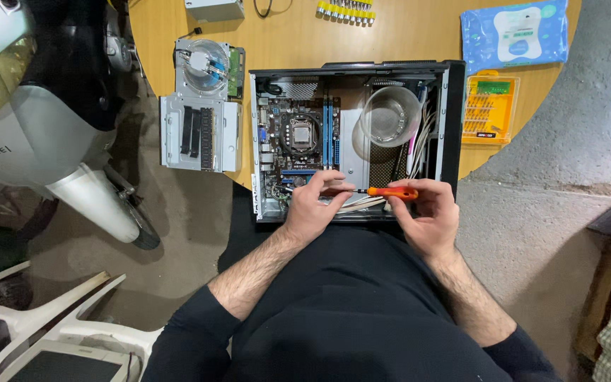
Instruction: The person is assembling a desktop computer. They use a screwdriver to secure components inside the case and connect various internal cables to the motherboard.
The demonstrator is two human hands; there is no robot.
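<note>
At the near edge of the open PC case, the orange-handled screwdriver lies sideways, tip pointing left toward the motherboard. Right hand pinches the handle, left hand pinches the shaft near the tip. Tight spot: case wall close, loose cables right underneath.

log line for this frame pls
left hand: steadies screwdriver tip | right hand: grips orange screwdriver | over open PC case | glass bowl inside
</note>
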